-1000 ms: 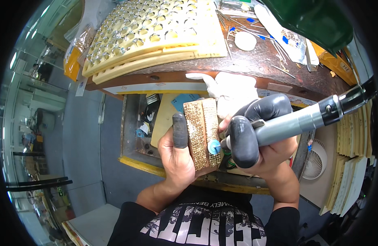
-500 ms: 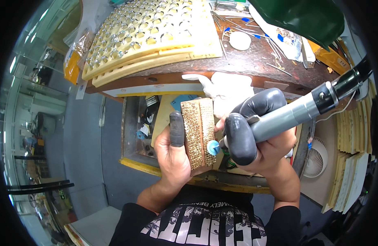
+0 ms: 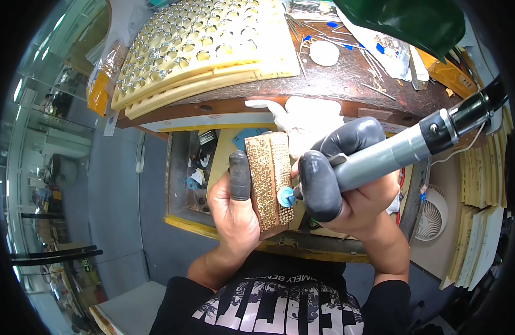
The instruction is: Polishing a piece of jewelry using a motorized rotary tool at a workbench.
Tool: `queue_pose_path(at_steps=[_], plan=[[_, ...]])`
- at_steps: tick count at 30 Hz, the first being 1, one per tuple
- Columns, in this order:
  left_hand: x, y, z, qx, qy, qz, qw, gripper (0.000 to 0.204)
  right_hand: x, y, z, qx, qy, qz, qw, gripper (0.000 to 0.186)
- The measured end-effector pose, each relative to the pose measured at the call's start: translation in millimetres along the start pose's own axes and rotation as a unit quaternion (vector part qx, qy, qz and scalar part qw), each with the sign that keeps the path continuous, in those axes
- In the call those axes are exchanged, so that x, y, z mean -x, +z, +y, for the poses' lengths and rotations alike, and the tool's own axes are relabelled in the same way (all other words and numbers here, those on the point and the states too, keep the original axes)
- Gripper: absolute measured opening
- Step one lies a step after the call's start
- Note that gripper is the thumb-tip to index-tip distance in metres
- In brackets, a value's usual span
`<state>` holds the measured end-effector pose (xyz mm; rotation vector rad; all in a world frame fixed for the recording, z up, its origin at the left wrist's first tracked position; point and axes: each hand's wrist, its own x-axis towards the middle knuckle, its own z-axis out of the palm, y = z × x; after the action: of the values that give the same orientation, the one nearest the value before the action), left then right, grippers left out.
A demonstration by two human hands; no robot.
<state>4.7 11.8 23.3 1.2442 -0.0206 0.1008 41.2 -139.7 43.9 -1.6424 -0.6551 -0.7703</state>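
Observation:
My left hand (image 3: 233, 207), with a black finger cot on its thumb, is closed round a brown block (image 3: 273, 229). Rows of small gold-coloured pieces (image 3: 261, 184) cover the block's upper face, parted by a lengthwise groove. In my right hand (image 3: 347, 184), its thumb and a finger in black cots, is a grey rotary handpiece (image 3: 386, 158). At the handpiece's tip a light-blue polishing disc (image 3: 286, 196) is at the block's right-hand strip; whether it touches the pieces I cannot tell. My other right fingers are partly hidden behind the tool.
A white-wrapped bench pin (image 3: 310, 120) juts out beyond the block. Stacked cream trays of rings (image 3: 201, 50) stand on the wooden bench (image 3: 347, 84). Several metal burs and a round white piece (image 3: 324, 53) lie there. Below is an open drawer (image 3: 182, 218); a white fan (image 3: 433, 212) is at right.
The blue disc and handpiece have shifted slightly left and up along the block's right-hand strip. My left hand still holds the block, nearly unmoved.

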Motion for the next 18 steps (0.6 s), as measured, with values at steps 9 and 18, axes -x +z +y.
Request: queue_pose_path(at_steps=[9, 18], plan=[[0.8, -4.5, -4.0, 0.012, 0.037, -0.023, 0.999, 0.046, -1.9, -0.3, 1.5, 0.022, -0.044, 0.003, 0.999, 0.01], [1.6, -3.8, -4.2, 0.016, 0.035, -0.015, 0.999, 0.046, -3.1, 0.4, -2.0, 0.021, -0.024, 0.013, 0.999, 0.012]])
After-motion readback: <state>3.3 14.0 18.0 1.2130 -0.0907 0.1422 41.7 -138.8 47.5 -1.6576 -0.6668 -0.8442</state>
